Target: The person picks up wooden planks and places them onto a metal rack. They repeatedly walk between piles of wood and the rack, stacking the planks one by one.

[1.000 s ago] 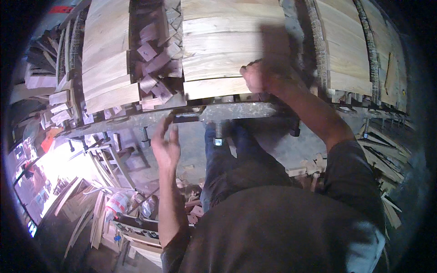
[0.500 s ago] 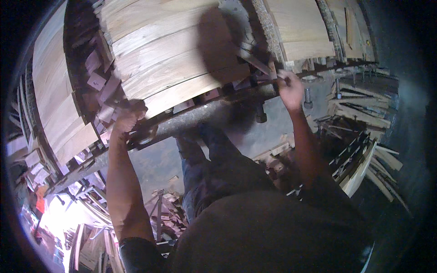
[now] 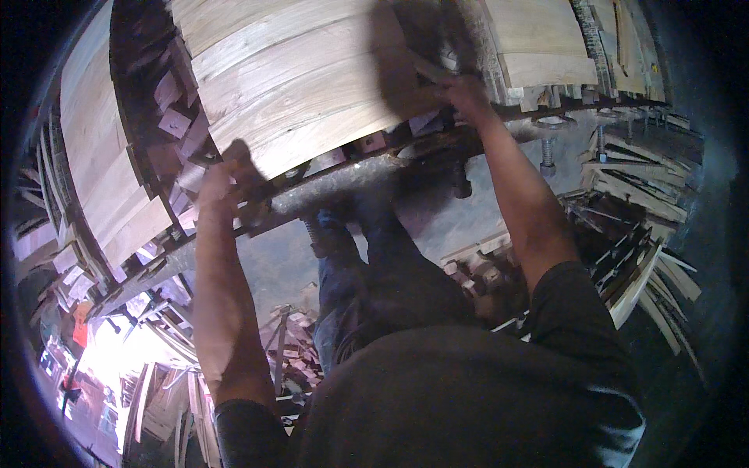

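a: right, the left hand [image 3: 226, 183] is gripping down at the near edge of the stack of wooden boards [image 3: 296, 86], fingers curled together around the dark metal bar [image 3: 367, 175] that is running under it.

b: and the right hand [image 3: 462, 92] is working up at the far corner of the same stack, closed on the edge there, though the shadow is hiding exactly what the fingers are pinching, a board end or the frame, i cannot tell.

a: the stack is sitting on that bar, spreading across the upper middle of the view, pale planks lying side by side and touching.

b: those planks are looking stiff and dry, not something that is bending much. one alone is probably handling light; the whole pile together is likely being heavy and awkward.

a: rough sawn faces too, so slipping is seeming unlikely, splinters more so. i'm judging the ends and long edges to be the sensible places to hold, where both hands are sitting now.

b: more stacks [image 3: 101, 171] are lying to the left, with small offcut blocks [image 3: 168, 117] wedged in the gap between. loose strips [image 3: 647, 257] are piling on the floor to the right, and threaded bolts [image 3: 548, 148] are hanging below the frame.
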{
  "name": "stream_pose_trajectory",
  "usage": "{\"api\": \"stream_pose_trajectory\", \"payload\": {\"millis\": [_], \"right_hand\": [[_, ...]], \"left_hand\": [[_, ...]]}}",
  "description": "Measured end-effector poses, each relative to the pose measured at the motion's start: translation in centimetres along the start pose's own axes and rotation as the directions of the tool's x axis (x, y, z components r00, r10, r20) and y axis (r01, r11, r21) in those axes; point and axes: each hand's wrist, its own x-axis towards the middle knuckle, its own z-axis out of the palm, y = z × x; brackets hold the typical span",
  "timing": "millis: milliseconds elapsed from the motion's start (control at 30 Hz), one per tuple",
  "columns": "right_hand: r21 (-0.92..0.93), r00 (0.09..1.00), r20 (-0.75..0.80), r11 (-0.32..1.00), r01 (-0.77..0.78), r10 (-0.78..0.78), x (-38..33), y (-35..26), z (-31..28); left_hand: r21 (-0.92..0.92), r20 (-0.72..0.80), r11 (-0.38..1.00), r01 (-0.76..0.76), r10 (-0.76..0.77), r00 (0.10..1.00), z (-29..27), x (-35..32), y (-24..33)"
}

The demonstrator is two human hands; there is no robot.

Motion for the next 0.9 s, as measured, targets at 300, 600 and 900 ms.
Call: {"api": "stream_pose_trajectory", "payload": {"millis": [300,600,900], "right_hand": [[0.361,0.866,-0.468,0.933,0.004,0.177,-7.4,-0.5,-2.3],[0.900,0.571,0.418,-0.238,-0.364,0.707,-22.8,8.7,7.4],[0.654,0.792,0.591,-0.667,-0.357,0.156,-21.9,9.4,9.2]], "left_hand": [[-0.301,0.029,0.924,0.237,-0.239,0.970,0.9,-4.2,4.5],[-0.471,0.075,0.833,0.290,-0.290,0.954,1.0,-2.7,3.1],[-0.670,-0.233,0.743,0.010,-0.222,0.947,7.0,-8.5,9.5]]}}
